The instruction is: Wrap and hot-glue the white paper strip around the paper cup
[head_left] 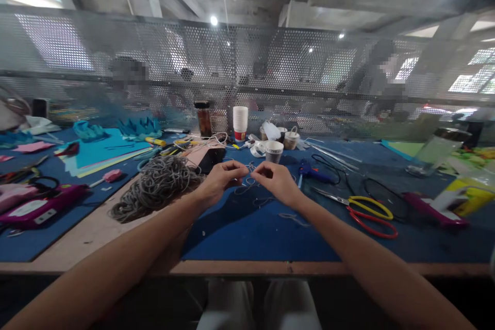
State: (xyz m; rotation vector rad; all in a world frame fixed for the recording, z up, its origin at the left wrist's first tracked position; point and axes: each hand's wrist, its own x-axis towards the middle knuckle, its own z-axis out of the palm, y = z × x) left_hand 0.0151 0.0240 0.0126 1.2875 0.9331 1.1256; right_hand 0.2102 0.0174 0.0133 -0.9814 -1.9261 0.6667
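Observation:
My left hand and my right hand meet above the blue mat, fingertips a short way apart. Each is closed in a pinch on a thin grey cord, partly hidden by the fingers. Thin loops of similar cord lie on the mat beneath them, and a loose piece rests nearer the front edge. Beside my left wrist is a large tangled heap of grey cord. A paper cup with a dark band stands just beyond my right hand.
Scissors with yellow and red handles and a blue glue gun lie to the right. Stacked paper cups and a dark jar stand behind. Blue paper sheets are at left. A perforated metal screen closes the back.

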